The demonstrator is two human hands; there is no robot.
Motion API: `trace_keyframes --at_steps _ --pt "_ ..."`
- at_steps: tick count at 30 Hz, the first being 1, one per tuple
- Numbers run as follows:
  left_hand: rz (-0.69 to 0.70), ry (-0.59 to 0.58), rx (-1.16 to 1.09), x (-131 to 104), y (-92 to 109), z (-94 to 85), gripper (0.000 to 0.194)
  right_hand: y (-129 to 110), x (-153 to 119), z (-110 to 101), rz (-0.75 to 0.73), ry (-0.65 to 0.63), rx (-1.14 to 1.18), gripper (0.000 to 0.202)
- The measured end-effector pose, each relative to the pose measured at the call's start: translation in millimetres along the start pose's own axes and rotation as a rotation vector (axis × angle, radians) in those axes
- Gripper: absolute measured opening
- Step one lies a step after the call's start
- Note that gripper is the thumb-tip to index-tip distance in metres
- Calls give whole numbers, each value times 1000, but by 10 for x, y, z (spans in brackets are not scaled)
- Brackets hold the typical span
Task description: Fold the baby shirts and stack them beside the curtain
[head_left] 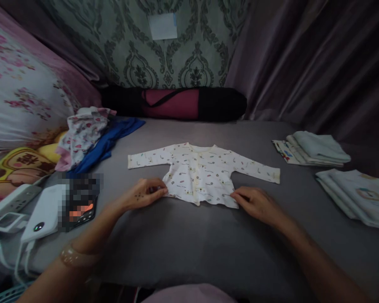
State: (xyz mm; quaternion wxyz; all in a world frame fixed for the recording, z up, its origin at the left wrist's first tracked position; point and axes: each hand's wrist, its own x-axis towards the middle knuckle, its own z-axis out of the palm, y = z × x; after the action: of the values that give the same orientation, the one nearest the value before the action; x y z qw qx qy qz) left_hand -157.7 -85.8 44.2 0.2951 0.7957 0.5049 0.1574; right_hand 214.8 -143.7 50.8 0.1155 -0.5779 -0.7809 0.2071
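Note:
A small white long-sleeved top (198,172) with a tiny print and a buttoned front lies spread on the grey sheet (183,240), its sleeves stretched out to both sides. My left hand (145,193) pinches the lower left corner of its hem, thumb against fingers. At the lower right corner, my right hand (255,203) has the hem pinched between thumb and fingertips. The bottom edge between my hands is slightly wavy.
Folded clothes (322,147) and another folded pile (363,195) lie at the right. Crumpled clothes (88,126), a power strip (15,202) and a white power bank (46,212) with cables are at the left. A long black and red bag (173,103) lies along the wall.

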Motion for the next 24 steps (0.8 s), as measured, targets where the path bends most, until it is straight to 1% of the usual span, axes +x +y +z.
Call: trace_keyframes --at_steps 2,4,7,10,13,15,20,22,24 --pt "-142 90 25 163 -19 9 40 26 165 27 175 110 -50 36" --pt "-271 183 90 361 -56 45 41 73 333 82 316 198 -107 38" --pt "-361 197 135 629 -81 145 39 128 524 187 423 218 -175 38" --pt "-370 232 118 773 -51 269 36 121 599 279 456 204 -220 32" --pt "-363 281 118 795 -8 366 28 66 589 322 479 214 -225 25" --pt "-367 304 118 781 12 396 25 29 568 326 476 233 -205 23" --pt "-385 346 118 774 51 358 23 40 558 325 435 320 -88 21" --pt "-407 348 64 785 67 328 22 84 574 340 438 353 5 21" --pt "-446 325 -55 796 72 308 22 133 591 358 454 396 130 21"
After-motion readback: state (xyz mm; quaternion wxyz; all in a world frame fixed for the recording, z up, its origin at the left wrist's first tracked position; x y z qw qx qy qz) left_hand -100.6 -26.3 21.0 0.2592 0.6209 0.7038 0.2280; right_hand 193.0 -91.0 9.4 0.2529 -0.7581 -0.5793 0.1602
